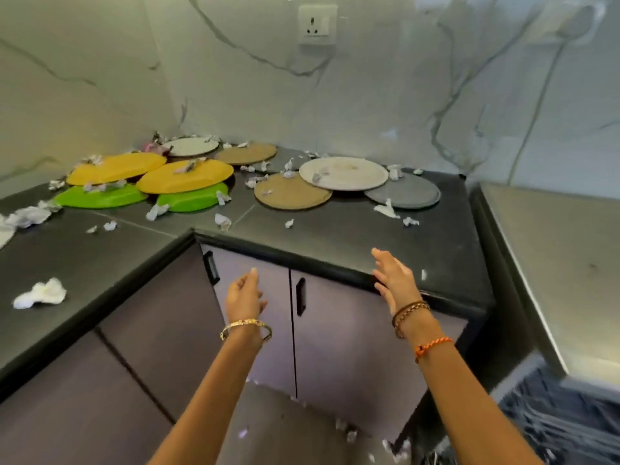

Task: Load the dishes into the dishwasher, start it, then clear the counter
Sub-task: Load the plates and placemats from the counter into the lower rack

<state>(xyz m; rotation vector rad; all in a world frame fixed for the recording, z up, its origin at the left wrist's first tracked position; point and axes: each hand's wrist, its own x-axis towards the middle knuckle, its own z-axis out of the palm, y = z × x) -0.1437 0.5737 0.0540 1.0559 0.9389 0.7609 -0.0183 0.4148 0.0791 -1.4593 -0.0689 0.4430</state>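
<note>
While both hands [394,275] hover empty, plates [343,172] lie beyond — untouched.

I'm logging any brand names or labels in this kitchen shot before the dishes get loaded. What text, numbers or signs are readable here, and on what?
None: no word, brand, number or sign can be read in this view.
Wall socket: plain white, no marking legible.
Plates, such as the white plate and yellow plate: no print visible.
Crumpled paper scraps on the black counter: any print is too small and blurred to tell.
Bracelets on both wrists: no lettering legible.
</note>
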